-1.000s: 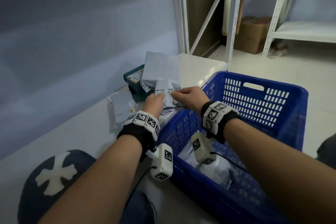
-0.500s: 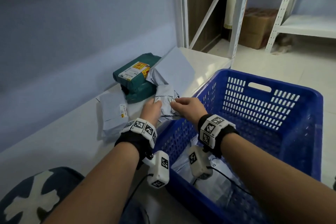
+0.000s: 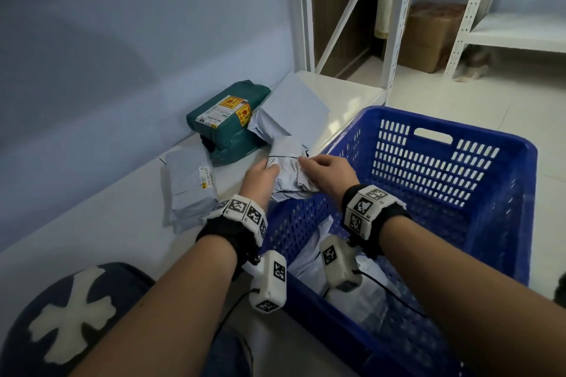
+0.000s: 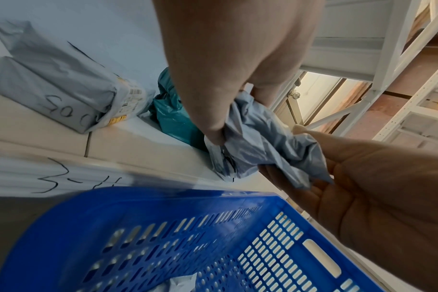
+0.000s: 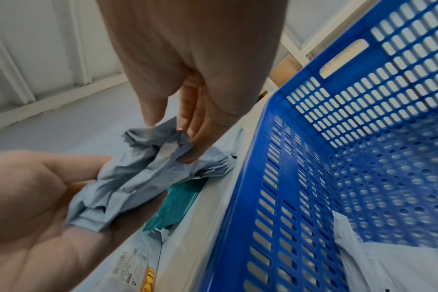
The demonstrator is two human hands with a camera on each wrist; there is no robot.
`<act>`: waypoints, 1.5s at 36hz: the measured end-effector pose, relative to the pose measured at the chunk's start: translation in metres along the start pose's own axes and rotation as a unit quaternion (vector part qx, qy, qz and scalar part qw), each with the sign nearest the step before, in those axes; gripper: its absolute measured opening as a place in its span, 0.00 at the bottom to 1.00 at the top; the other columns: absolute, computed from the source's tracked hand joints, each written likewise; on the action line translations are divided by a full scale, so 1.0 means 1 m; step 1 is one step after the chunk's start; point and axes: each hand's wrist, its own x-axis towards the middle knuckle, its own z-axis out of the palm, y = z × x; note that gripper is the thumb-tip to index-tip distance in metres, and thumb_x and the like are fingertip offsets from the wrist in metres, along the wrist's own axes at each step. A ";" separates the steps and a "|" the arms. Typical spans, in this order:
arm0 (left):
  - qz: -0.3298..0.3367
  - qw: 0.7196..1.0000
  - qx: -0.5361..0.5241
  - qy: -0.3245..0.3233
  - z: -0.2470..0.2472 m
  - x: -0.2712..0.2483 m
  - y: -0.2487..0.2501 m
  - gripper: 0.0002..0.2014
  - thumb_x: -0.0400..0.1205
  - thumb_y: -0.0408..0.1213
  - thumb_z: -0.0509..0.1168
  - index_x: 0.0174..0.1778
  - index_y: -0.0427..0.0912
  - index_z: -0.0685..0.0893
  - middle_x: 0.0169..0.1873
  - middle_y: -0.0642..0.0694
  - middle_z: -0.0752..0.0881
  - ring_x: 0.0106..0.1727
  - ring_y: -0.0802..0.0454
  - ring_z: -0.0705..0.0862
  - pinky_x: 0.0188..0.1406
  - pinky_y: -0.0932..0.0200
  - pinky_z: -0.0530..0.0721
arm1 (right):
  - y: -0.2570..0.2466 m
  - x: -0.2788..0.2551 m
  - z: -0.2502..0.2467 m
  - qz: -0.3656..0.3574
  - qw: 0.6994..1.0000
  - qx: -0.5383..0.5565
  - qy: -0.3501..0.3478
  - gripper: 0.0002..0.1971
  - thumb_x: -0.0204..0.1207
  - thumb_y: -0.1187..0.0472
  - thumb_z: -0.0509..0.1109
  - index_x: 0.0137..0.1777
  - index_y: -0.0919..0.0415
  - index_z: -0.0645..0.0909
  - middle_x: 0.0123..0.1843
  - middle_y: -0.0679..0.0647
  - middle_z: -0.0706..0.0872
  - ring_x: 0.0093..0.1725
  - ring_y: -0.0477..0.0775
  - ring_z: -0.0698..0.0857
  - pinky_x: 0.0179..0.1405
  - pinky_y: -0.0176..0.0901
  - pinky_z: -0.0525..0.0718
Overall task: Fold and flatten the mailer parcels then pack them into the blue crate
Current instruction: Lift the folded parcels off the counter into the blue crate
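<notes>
i see both hands on the crumpled grey mailer [image 3: 288, 168] just beside the blue crate [image 3: 502, 193]: left hand [image 3: 258, 177] fingers pinching it, right hand [image 3: 327, 171] fingers pinching its other end.

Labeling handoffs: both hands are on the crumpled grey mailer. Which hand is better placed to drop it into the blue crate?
Right, probably. The right hand pinches the crumpled grey mailer right beside the blue crate rim; the left hand grips its far side, over the ledge.
</notes>
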 end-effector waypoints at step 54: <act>-0.255 0.862 0.240 -0.366 0.213 0.046 -0.203 0.35 0.57 0.37 0.73 0.64 0.47 0.82 0.54 0.44 0.89 0.56 0.41 0.88 0.62 0.38 0.84 | 0.219 0.015 -0.122 0.354 0.930 -0.098 0.017 0.39 0.74 0.58 0.76 0.81 0.59 0.61 0.75 0.61 0.74 0.70 0.63 0.77 0.64 0.51 0.79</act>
